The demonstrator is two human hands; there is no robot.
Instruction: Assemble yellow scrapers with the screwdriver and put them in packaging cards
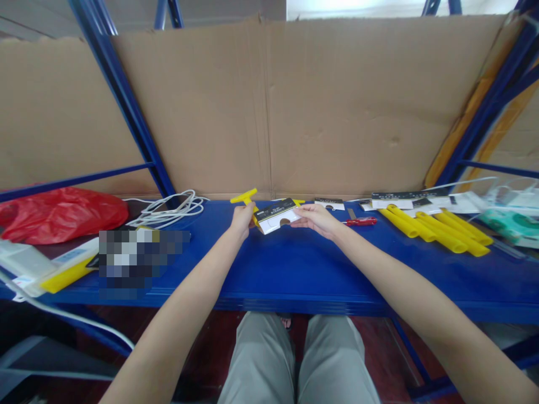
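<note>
My left hand (243, 220) is closed round a yellow T-shaped tool (244, 196), whose crossbar sticks out above the fingers. Just right of it, a black-and-white packaging card (278, 216) with a rounded cut-out is held tilted above the blue shelf. My right hand (316, 220) pinches the card's right end between thumb and fingers. The card's left end meets the tool beside my left hand; whether the tool passes into the card cannot be seen. Another yellow piece (299, 202) shows partly behind the card.
On the blue shelf (295, 269), right: a red-handled screwdriver (361, 221), several yellow tubes (442, 230), and more printed cards (330, 203). Left: a coiled white cable (172, 210), a red plastic bag (63, 213) and a blurred-out item (135, 258). Cardboard (269, 112) walls the back.
</note>
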